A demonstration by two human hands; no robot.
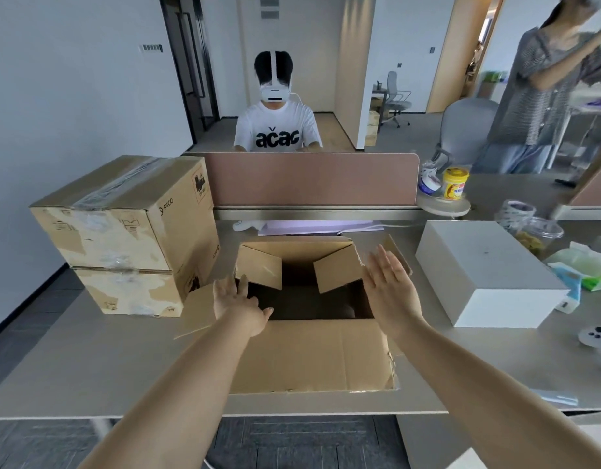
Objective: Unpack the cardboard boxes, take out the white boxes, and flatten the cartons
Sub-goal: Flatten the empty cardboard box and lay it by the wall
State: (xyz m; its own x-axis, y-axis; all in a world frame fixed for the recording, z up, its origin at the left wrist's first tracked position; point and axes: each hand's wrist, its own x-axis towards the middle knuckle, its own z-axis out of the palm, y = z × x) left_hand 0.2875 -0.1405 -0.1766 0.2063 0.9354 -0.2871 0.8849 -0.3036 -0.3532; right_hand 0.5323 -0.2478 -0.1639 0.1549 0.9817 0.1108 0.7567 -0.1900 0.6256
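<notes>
An open cardboard carton [309, 353] stands on the desk in front of me, its flaps spread and its inside dark and seemingly empty. My left hand [239, 304] reaches to the carton's left rim, fingers spread and touching the left inner flap. Over the right rim hovers my right hand [390, 289], flat with straight fingers, holding nothing. A white box [485, 269] lies on the desk to the right of the carton. Two sealed taped cartons [123, 231] are stacked at the left.
A pink divider panel [309, 179] runs along the desk's far edge, with a seated person behind it. Jars, tape rolls and tissue packs [576, 269] crowd the right side. Another person stands at far right. The desk's [89, 367] front edge is near me.
</notes>
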